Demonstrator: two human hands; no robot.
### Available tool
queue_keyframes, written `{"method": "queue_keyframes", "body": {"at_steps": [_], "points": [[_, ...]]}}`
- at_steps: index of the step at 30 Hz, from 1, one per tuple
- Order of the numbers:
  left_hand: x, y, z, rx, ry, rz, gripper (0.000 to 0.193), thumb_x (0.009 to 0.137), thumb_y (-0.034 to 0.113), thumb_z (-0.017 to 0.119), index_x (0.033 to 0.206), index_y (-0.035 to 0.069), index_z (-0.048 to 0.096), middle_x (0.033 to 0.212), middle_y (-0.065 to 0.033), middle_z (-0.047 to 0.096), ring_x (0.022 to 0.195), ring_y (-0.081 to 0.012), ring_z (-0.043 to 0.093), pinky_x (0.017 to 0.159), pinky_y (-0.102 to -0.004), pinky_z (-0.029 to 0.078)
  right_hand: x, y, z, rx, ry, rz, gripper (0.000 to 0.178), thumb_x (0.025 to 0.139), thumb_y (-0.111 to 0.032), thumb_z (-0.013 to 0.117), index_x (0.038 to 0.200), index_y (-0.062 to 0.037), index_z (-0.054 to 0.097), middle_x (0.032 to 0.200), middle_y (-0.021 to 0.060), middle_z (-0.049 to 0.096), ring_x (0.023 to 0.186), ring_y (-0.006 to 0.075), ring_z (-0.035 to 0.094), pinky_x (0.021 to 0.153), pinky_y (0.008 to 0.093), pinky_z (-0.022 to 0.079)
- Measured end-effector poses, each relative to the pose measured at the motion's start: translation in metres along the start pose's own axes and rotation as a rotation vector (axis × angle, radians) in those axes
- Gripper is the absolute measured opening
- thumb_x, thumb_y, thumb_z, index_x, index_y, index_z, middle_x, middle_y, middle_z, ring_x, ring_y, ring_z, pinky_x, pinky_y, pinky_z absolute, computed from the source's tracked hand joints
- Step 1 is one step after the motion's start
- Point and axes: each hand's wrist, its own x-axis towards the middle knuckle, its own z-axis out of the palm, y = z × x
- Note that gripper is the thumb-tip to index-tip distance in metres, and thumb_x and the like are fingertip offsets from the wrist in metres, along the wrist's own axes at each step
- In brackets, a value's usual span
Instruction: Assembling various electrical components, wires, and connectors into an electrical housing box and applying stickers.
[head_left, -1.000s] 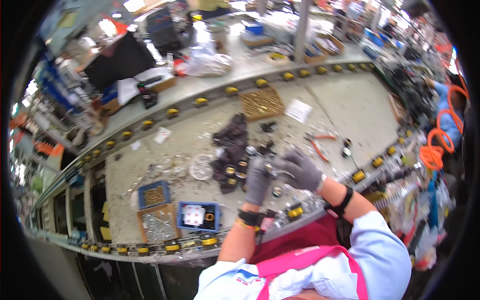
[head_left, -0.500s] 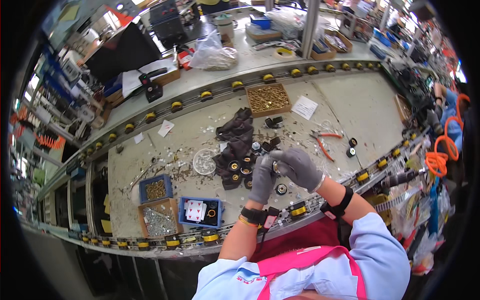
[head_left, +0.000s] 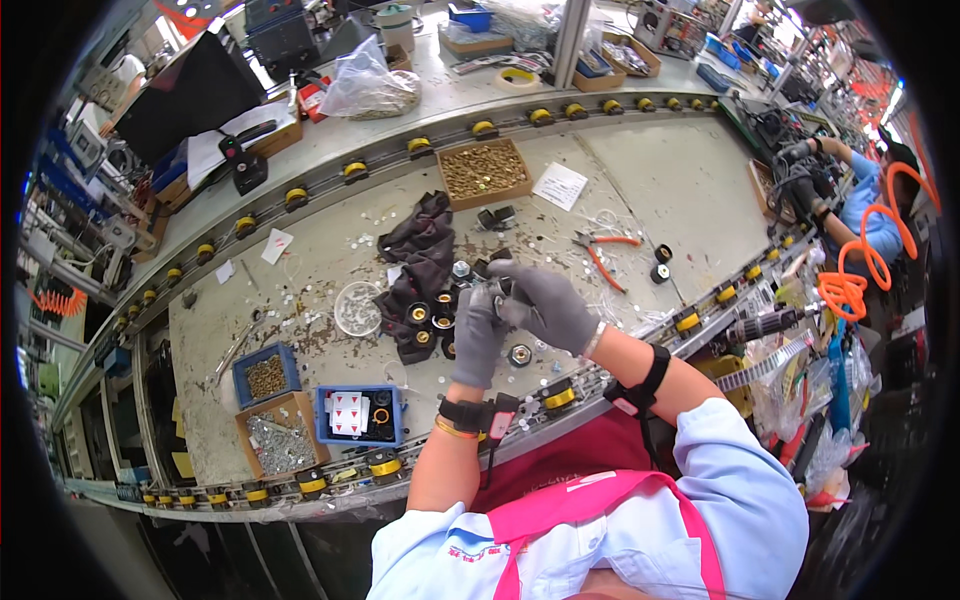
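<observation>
My grey-gloved left hand (head_left: 479,338) and grey-gloved right hand (head_left: 552,310) meet above the near middle of the worktable. Both are closed, fingertips together around a small part that they mostly hide. Just left of my left hand lie several black round caps with brass centres (head_left: 421,313), partly on a crumpled dark cloth (head_left: 425,235). A hex-shaped metal part with a dark centre (head_left: 519,355) rests below my right hand. Beyond the hands are small black pieces (head_left: 495,218).
A box of brass parts (head_left: 527,185) stands at the back. Orange-handled pliers (head_left: 604,270) and black caps (head_left: 661,272) lie to the right. Nearer left are a clear round dish (head_left: 340,322), a blue bin (head_left: 397,440) and a screw box (head_left: 245,455). Rollers (head_left: 385,466) edge the table.
The whole view has shifted, so the table appears further left and higher. My hands stay together, and the right hand has turned over the small part, which now shows less.
</observation>
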Motion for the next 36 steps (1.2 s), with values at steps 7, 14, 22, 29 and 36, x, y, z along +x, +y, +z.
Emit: {"method": "queue_keyframes", "body": {"at_steps": [7,14,22,29,36], "points": [[0.003,0.017,-0.021,1.201,0.263,0.02,0.045,0.094,0.049,0.044,0.096,0.005,0.048,0.073,-0.0157,0.063,0.066,-0.0308,0.063,0.057,-0.0417,0.046,0.0,0.032,-0.001,-0.023,0.047,0.089,0.028,0.082,-0.012,0.063,0.11,-0.0107,0.061,0.082,0.012,0.062,0.076,0.0284,0.062,0.07,0.0366,0.049],[0.004,0.05,-0.037,1.717,0.321,-0.354,0.052,0.09,0.054,0.047,0.107,0.005,0.046,0.083,-0.0226,0.066,0.08,-0.0393,0.065,0.065,-0.048,0.049,0.001,0.087,0.036,-0.407,-0.366,0.3,0.041,0.072,-0.012,0.069,0.111,-0.0128,0.057,0.102,0.0161,0.056,0.091,0.0339,0.059,0.079,0.0412,0.049],[0.004,0.032,-0.019,0.651,0.164,-0.258,0.033,0.097,0.038,0.047,0.11,0.009,0.05,0.066,-0.0048,0.057,0.043,-0.0092,0.051,0.035,-0.0234,0.041,-0.006,0.104,0.027,0.304,-0.227,0.561,0.038,0.07,-0.006,0.069,0.105,-0.0032,0.054,0.098,0.0142,0.061,0.092,0.0257,0.062,0.081,0.0359,0.05],[-0.004,0.012,0.003,-0.126,0.003,-0.187,0.043,0.098,0.046,0.038,0.107,0.006,0.05,0.069,-0.0071,0.059,0.049,-0.0136,0.056,0.041,-0.0234,0.047,-0.002,0.036,0.026,0.465,-0.088,0.215,0.043,0.074,-0.008,0.071,0.114,-0.0033,0.057,0.1,0.0058,0.061,0.094,0.0175,0.059,0.086,0.032,0.047],[-0.004,0.014,0.015,0.148,0.097,0.001,0.044,0.095,0.053,0.041,0.098,0.011,0.051,0.062,0.003,0.05,0.041,-0.0025,0.039,0.033,-0.0179,0.029,0.002,0.001,0.009,0.208,0.017,0.009,0.042,0.077,-0.017,0.068,0.115,-0.004,0.058,0.063,0.0068,0.056,0.053,0.0212,0.054,0.06,0.0301,0.049]]}}
